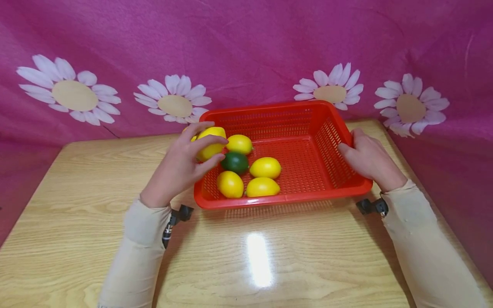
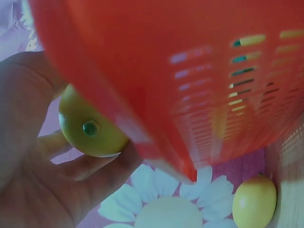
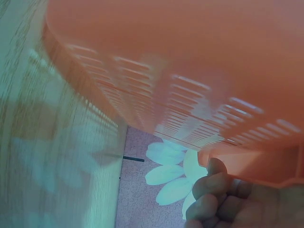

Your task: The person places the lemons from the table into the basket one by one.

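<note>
A red plastic basket [image 1: 296,162] with slotted walls stands on the wooden table. In its left half lie several yellow lemons [image 1: 265,168] and a dark green, lemon-shaped fruit [image 1: 235,163]. My left hand [image 1: 181,164] holds another lemon [image 1: 212,143] at the left rim, fingers and thumb spread round it; the left wrist view shows this lemon's green-tipped end [image 2: 90,128] beside the rim. On the right, my right hand [image 1: 371,158] grips the basket's rim, thumb inside and fingers curled underneath [image 3: 206,206].
One more lemon [image 2: 254,202] sits outside the basket, near its far left corner, mostly hidden by my left hand in the head view. A pink cloth with printed daisies [image 1: 175,102] hangs behind the table [image 1: 96,214]. Light glares off the tabletop in front.
</note>
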`<state>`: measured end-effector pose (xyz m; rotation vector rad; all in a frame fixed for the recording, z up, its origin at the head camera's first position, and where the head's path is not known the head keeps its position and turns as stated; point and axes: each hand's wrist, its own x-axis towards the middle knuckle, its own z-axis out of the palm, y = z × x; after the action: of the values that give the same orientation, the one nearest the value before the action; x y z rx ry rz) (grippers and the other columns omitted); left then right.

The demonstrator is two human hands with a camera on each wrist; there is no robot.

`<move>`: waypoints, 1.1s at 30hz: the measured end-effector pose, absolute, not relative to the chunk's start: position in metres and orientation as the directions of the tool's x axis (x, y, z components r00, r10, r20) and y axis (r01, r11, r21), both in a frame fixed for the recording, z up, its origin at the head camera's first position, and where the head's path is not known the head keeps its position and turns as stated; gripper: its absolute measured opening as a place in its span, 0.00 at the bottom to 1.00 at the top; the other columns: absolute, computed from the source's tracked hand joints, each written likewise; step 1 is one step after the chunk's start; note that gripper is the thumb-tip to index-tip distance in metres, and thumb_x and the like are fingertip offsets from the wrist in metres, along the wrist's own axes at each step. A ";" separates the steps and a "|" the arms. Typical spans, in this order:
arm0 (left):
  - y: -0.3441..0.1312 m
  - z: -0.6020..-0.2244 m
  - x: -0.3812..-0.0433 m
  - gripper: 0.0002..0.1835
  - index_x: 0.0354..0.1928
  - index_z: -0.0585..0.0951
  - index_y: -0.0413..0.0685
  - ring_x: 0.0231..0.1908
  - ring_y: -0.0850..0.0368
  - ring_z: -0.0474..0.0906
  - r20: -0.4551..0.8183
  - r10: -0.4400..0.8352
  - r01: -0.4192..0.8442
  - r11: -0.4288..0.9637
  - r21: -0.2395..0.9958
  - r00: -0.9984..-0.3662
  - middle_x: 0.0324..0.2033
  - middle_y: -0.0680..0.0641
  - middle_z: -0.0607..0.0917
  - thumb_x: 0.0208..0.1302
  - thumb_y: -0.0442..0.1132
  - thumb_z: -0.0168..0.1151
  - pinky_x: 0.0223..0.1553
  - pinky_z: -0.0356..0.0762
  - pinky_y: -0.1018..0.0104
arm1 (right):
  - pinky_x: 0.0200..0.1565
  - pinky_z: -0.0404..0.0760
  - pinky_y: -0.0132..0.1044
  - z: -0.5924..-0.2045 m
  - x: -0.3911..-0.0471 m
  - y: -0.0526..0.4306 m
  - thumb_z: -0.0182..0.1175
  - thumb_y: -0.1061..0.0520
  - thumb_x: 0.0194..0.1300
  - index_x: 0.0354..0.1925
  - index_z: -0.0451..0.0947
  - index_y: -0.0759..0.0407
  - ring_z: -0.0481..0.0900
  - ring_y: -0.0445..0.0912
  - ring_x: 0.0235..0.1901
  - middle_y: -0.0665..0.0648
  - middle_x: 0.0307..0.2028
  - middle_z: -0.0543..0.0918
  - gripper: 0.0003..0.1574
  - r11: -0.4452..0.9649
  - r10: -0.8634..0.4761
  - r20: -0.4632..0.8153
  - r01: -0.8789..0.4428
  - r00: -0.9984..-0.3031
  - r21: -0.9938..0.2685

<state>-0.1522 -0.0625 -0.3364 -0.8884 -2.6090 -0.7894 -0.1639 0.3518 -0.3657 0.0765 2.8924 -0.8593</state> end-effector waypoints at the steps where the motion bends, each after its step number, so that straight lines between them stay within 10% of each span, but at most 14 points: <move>1: -0.062 -0.337 -0.152 0.17 0.54 0.86 0.55 0.64 0.41 0.76 0.412 0.489 0.635 0.658 0.404 -0.769 0.67 0.40 0.75 0.64 0.41 0.74 0.58 0.86 0.46 | 0.37 0.91 0.51 -0.365 -0.164 0.352 0.50 0.48 0.76 0.64 0.61 0.72 0.84 0.59 0.39 0.73 0.48 0.77 0.32 0.836 0.014 -0.135 0.086 -0.991 -0.542; 19: -0.046 -0.346 -0.150 0.16 0.54 0.86 0.57 0.54 0.47 0.80 0.324 0.585 0.668 0.631 0.393 -0.743 0.66 0.43 0.76 0.65 0.45 0.73 0.51 0.89 0.58 | 0.36 0.91 0.50 -0.367 -0.164 0.351 0.50 0.49 0.76 0.65 0.60 0.71 0.85 0.59 0.39 0.72 0.48 0.77 0.32 0.818 0.020 -0.156 0.106 -0.988 -0.565; 33: -0.036 -0.350 -0.146 0.18 0.56 0.86 0.58 0.67 0.45 0.74 0.206 0.636 0.654 0.629 0.421 -0.744 0.67 0.44 0.76 0.65 0.46 0.73 0.61 0.84 0.52 | 0.35 0.91 0.49 -0.366 -0.164 0.351 0.49 0.49 0.76 0.64 0.60 0.71 0.85 0.58 0.38 0.72 0.47 0.77 0.31 0.826 0.015 -0.152 0.098 -0.988 -0.555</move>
<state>-0.1459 -0.0363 -0.3500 -1.1093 -2.8013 -0.7467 -0.1637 0.3509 -0.3660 0.0898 2.8660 -0.8824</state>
